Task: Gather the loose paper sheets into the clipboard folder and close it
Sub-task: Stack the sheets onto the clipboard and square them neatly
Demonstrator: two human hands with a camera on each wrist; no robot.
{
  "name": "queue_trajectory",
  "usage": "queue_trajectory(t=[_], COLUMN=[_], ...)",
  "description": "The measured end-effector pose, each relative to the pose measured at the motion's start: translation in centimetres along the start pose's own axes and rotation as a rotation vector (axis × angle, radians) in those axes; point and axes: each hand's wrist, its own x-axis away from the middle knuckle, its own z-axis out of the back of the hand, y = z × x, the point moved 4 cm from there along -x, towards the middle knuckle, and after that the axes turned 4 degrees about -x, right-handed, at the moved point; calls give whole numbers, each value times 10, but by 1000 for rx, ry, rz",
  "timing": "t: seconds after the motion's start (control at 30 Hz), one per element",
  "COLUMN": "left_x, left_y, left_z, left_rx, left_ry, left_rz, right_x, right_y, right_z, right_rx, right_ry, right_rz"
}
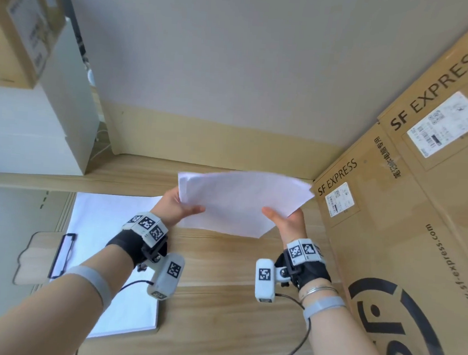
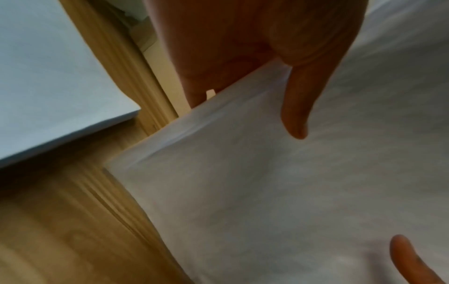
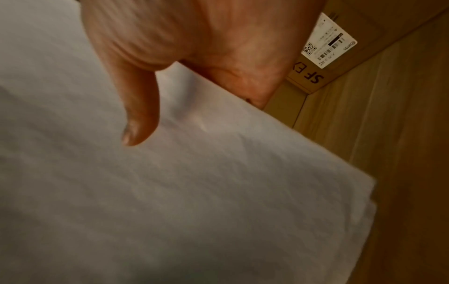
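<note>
Both hands, left [image 1: 179, 205] and right [image 1: 287, 220], pinched the paper sheets [image 1: 239, 203] above the desk's [image 1: 234, 267] far edge, clipboard folder [image 1: 39, 257] open at my left.

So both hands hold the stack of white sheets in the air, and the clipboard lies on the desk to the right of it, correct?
Almost. Left hand and right hand do hold the sheets in the air, but the clipboard lies on the desk to their left, not right. The head view shows this.
</note>
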Motion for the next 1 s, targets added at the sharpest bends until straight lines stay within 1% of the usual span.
queue_trajectory(t=[0.1, 0.2, 0.23, 0.3, 0.33, 0.47, 0.53, 0.63, 0.67, 0.7, 0.73, 0.8, 0.83, 0.9, 0.97, 1.0], left_x=[2, 4, 4, 4, 4, 3, 4, 8, 8, 10, 12, 20, 27, 44, 58, 60], left_y=[0, -1, -2, -5, -8, -31, -37, -43, -50, -60, -75, -113, -126, -140, -146, -152], left_z=[2, 0, 0, -1, -2, -2, -4, 1, 9, 19, 31, 57, 67, 79, 83, 84], left_rx=[-131, -218, -230, -219, -214, -312, -317, -301, -372, -500, -646, -895, -967, -1058, -1119, -1138], left_ry=[-23, -26, -19, -10, -19, 42, 60, 48, 43, 40, 50, 44, 32, -10, -96, -134], left_rz=[-2, -19, -15, 15, 48, 195, 219, 216, 209, 226, 270, 431, 513, 614, 677, 680], right_x=[3, 7, 6, 3, 4, 8, 8, 5, 2, 0, -3, -7, -9, -11, -9, -9], right_y=[16, 29, 31, 31, 32, 55, 66, 70, 70, 70, 71, 76, 80, 90, 98, 102], right_z=[-4, -5, -6, -7, -9, -19, -23, -21, -17, -12, -5, 9, 14, 18, 17, 15], right_rx=[74, 147, 134, 68, 63, 162, 196, 248, 249, 246, 239, 220, 222, 232, 268, 281], right_ry=[-64, -26, -28, -44, -58, -95, -67, 27, 60, 91, 125, 177, 185, 176, 139, 117], right_rz=[-35, -107, -100, -75, -89, -198, -225, -265, -273, -282, -296, -337, -361, -407, -449, -457])
